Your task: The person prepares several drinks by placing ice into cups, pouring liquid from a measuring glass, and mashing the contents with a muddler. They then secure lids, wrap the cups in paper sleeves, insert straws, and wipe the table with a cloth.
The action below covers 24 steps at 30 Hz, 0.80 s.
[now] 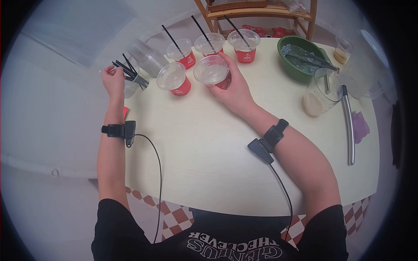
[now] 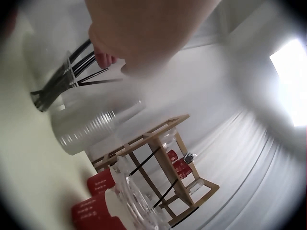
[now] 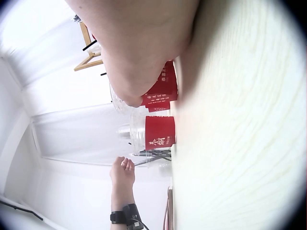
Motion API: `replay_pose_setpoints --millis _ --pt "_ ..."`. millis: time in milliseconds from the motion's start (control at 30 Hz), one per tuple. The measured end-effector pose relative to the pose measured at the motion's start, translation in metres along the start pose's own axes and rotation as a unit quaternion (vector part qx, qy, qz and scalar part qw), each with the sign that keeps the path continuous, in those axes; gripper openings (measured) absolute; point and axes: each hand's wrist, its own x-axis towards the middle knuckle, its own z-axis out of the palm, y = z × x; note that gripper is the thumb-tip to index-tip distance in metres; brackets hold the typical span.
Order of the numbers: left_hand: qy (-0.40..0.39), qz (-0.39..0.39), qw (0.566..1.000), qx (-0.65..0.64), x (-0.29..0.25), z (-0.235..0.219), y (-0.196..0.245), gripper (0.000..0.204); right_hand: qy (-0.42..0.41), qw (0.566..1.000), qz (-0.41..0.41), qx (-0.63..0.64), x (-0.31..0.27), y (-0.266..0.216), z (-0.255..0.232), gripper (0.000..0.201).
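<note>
My left hand [image 1: 114,82] is at the back left of the table, beside a clear cup of black straws [image 1: 138,80]. Its fingers are curled at the upper ends of the straws and pinch a black straw; the left wrist view partly hides the fingertips. My right hand [image 1: 235,89] grips a clear plastic cup with a red sleeve and a domed lid [image 1: 211,69], thumb and fingers around its side. Close to its left stands a similar lidded red cup [image 1: 180,87] without a straw. Behind them are three lidded red cups [image 1: 246,55] with black straws in them.
A stack of clear plastic cups [image 1: 148,56] leans behind the straws. On the right are a green basin [image 1: 296,71] with tongs on it, a glass pitcher [image 1: 314,104] with pale brown liquid, a metal-and-black rod [image 1: 349,130] and a purple cloth [image 1: 360,127]. A wooden rack [image 1: 261,13] stands behind the table.
</note>
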Motion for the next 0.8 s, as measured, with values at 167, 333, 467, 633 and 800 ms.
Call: replay_pose_setpoints --millis 167,333,467,633,800 --pt "-0.171 0.026 0.982 -0.069 -0.037 0.037 0.059 0.036 0.001 1.0 0.0 -0.01 0.0 0.0 0.0 0.092" --pt "-0.29 -0.045 0.956 -0.015 -0.053 0.088 0.103 0.043 0.001 1.0 0.003 -0.009 0.0 0.0 0.001 0.092" --pt "-0.312 -0.053 0.948 0.019 -0.03 0.129 0.087 0.044 -0.004 1.0 0.005 0.004 -0.001 -0.001 -0.001 0.092" --pt "-0.256 -0.007 0.966 0.021 -0.015 0.147 0.081 0.041 0.008 1.0 -0.009 -0.016 -0.001 -0.002 -0.001 0.09" --pt "-0.135 0.157 0.974 -0.096 -0.013 0.147 0.091 0.028 0.004 1.0 0.0 -0.007 -0.003 -0.005 -0.002 0.088"
